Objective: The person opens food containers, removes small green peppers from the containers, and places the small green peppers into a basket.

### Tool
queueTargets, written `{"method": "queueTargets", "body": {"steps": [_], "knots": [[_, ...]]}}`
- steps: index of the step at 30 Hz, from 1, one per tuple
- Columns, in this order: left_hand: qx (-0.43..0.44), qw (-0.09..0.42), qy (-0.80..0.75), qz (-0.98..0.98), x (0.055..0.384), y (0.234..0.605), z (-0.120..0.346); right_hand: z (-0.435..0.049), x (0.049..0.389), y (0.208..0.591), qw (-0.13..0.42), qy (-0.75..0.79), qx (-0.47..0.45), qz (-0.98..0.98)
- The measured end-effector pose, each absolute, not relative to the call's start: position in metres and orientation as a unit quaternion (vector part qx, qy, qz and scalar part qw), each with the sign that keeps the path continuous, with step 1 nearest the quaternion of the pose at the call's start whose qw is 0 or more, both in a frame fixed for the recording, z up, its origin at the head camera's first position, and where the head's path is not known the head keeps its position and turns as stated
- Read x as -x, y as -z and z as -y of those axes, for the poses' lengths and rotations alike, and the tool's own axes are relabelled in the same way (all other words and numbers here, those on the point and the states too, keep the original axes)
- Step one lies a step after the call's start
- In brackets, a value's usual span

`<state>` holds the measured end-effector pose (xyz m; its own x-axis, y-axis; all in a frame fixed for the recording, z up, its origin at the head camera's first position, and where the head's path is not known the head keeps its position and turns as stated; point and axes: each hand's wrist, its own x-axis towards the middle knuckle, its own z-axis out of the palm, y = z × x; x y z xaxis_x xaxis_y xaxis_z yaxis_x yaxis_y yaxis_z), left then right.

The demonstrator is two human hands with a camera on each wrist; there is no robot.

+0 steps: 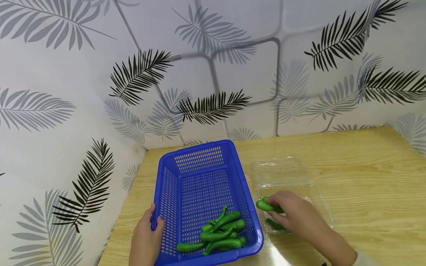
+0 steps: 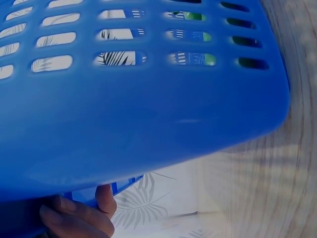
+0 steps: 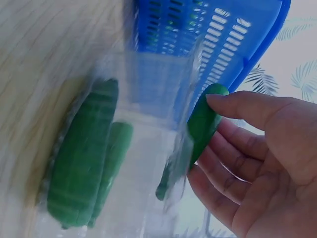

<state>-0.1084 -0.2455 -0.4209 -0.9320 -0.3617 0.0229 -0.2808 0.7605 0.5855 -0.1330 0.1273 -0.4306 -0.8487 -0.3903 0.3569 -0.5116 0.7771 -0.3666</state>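
A blue perforated plastic basket [image 1: 206,184] stands tilted in the view, with several slim green cucumbers [image 1: 226,243] heaped at its near right end. My left hand [image 1: 146,236] grips its left rim; the left wrist view shows the fingers [image 2: 79,218] under the basket's wall [image 2: 148,124]. To the right lies a hinged clear plastic box [image 1: 281,173], lid folded back. Over it, my right hand [image 1: 296,214] pinches a small green cucumber [image 3: 203,119] between thumb and fingers. Two more cucumbers [image 3: 81,163] lie inside the box in the right wrist view.
The pale wood-grain table [image 1: 372,192] runs on to the right of the box. Behind and to the left rises a wall [image 1: 233,81] covered with a leaf pattern. The box sits close beside the basket's right side.
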Motion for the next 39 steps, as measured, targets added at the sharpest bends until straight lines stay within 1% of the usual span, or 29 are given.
{"method": "queueTargets", "body": {"steps": [4, 8, 13, 17, 20, 24, 27, 33, 39], "knots": [[-0.170, 0.067, 0.304, 0.935, 0.108, 0.421, 0.245, -0.122, 0.131, 0.429, 0.150, -0.235, -0.262, 0.924], [-0.172, 0.064, 0.306, 0.934, 0.108, 0.421, 0.245, -0.120, 0.131, 0.430, 0.150, -0.234, -0.275, 0.921], [-0.167, 0.066, 0.302, 0.936, 0.108, 0.422, 0.245, -0.122, 0.130, 0.428, 0.148, -0.241, -0.253, 0.925], [-0.162, 0.075, 0.300, 0.937, 0.106, 0.421, 0.246, -0.123, 0.131, 0.422, 0.166, -0.254, -0.245, 0.921], [-0.161, 0.080, 0.300, 0.937, 0.106, 0.420, 0.246, -0.121, 0.133, 0.417, 0.179, -0.257, -0.276, 0.909], [-0.161, 0.072, 0.300, 0.938, 0.107, 0.420, 0.246, -0.117, 0.134, 0.412, 0.185, -0.253, -0.316, 0.896], [-0.161, 0.070, 0.298, 0.938, 0.108, 0.421, 0.246, -0.113, 0.134, 0.409, 0.183, -0.251, -0.335, 0.890], [-0.157, 0.083, 0.296, 0.939, 0.107, 0.421, 0.246, -0.102, 0.136, 0.402, 0.169, -0.241, -0.373, 0.880], [-0.157, 0.080, 0.296, 0.939, 0.107, 0.421, 0.246, -0.091, 0.134, 0.399, 0.177, -0.232, -0.393, 0.872]]}}
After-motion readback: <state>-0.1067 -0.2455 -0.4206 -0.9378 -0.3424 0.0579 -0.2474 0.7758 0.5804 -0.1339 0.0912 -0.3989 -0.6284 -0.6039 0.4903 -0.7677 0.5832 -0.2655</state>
